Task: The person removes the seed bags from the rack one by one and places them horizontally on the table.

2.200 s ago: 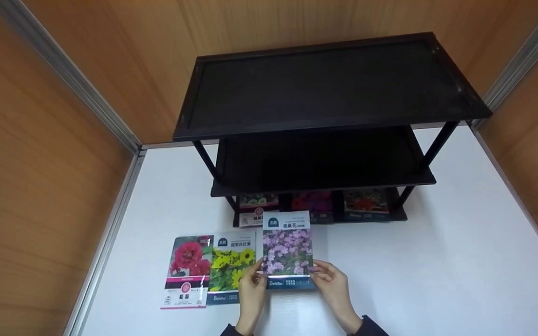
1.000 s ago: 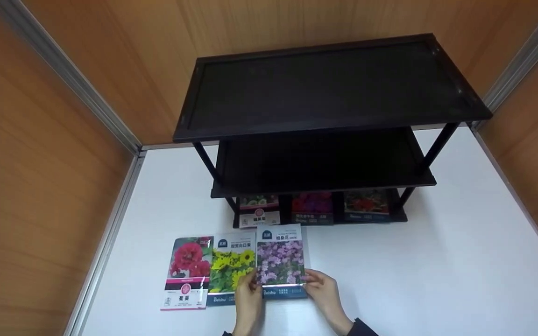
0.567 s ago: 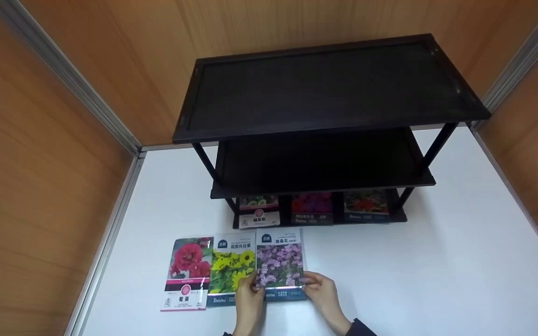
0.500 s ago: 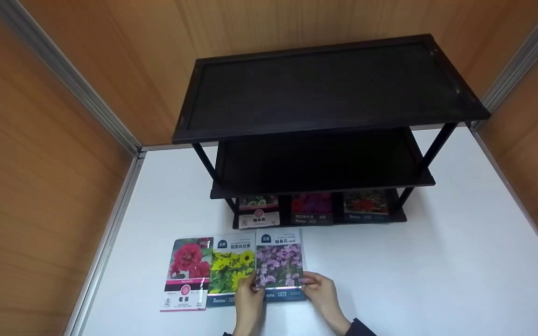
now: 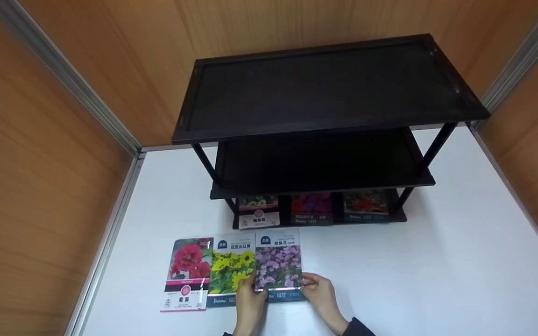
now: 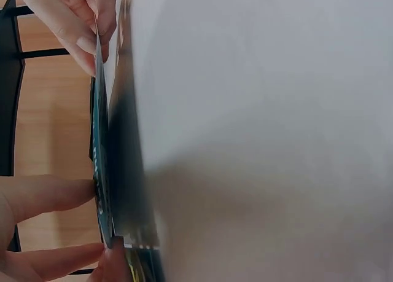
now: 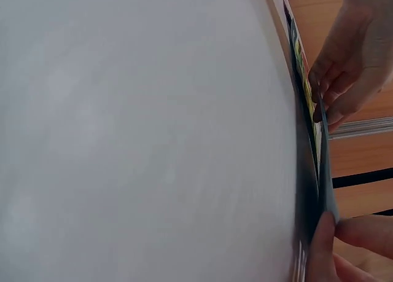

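Observation:
A seed packet with purple flowers (image 5: 278,266) lies just right of a yellow sunflower packet (image 5: 231,266). My left hand (image 5: 249,303) pinches its lower left edge and overlaps the sunflower packet's corner. On the opposite edge, my right hand (image 5: 320,294) pinches it between thumb and fingers. Edge-on in the left wrist view, the purple packet (image 6: 102,165) has its lower edge slightly off the white table. The right wrist view also shows a narrow gap under the packet (image 7: 327,171). A pink-flower packet (image 5: 187,275) lies leftmost in the row.
Behind the row stands a black three-tier rack (image 5: 325,93). Its bottom tier holds a white-and-pink packet (image 5: 259,214), a magenta-flower packet (image 5: 312,208) and a red-flower packet (image 5: 366,205). Wood-grain panels (image 5: 40,186) enclose the white table (image 5: 437,270) at the back and sides.
Both hands have brought the purple-flower packet down and left, from in front of the rack to beside the sunflower packet. Over the last half second it has shifted only slightly.

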The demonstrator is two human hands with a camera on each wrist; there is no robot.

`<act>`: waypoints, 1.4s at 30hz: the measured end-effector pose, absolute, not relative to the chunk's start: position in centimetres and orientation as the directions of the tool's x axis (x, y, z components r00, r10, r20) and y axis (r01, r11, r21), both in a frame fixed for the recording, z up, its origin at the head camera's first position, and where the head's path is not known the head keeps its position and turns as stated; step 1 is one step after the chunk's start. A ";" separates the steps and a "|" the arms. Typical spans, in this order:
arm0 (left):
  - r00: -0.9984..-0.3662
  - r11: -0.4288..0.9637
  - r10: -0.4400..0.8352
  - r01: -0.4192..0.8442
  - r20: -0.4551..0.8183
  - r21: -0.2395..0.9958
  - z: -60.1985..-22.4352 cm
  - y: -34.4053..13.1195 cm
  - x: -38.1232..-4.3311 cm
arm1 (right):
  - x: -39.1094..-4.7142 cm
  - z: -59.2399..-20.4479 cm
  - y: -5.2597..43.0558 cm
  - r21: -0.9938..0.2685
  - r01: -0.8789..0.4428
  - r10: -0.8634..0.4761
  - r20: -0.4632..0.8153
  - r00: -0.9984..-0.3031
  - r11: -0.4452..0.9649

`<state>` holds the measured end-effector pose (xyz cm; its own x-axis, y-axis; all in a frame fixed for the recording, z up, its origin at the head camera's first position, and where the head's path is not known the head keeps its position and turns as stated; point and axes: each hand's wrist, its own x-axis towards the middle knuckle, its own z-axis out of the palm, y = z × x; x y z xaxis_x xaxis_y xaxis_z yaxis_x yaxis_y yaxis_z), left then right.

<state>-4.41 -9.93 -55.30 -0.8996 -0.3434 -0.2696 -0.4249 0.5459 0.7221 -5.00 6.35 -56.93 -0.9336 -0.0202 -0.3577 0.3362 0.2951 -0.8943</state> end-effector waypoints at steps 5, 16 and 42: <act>-0.909 0.570 -0.340 -0.403 -0.241 0.716 -55.4 -9.9 -4.3 | -4.9 -57.1 6.4 -0.901 0.298 -0.037 -0.326 -0.945 0.316; -0.878 0.555 -0.362 -0.472 -0.312 0.685 -55.5 -9.9 -4.3 | -4.9 -57.2 6.3 -0.905 0.237 -0.072 -0.279 -0.958 0.354; -0.922 0.568 -0.327 -0.368 -0.208 0.736 -54.9 -10.5 -5.2 | -6.6 -54.9 7.2 -0.890 0.217 -0.161 -0.302 -0.940 0.401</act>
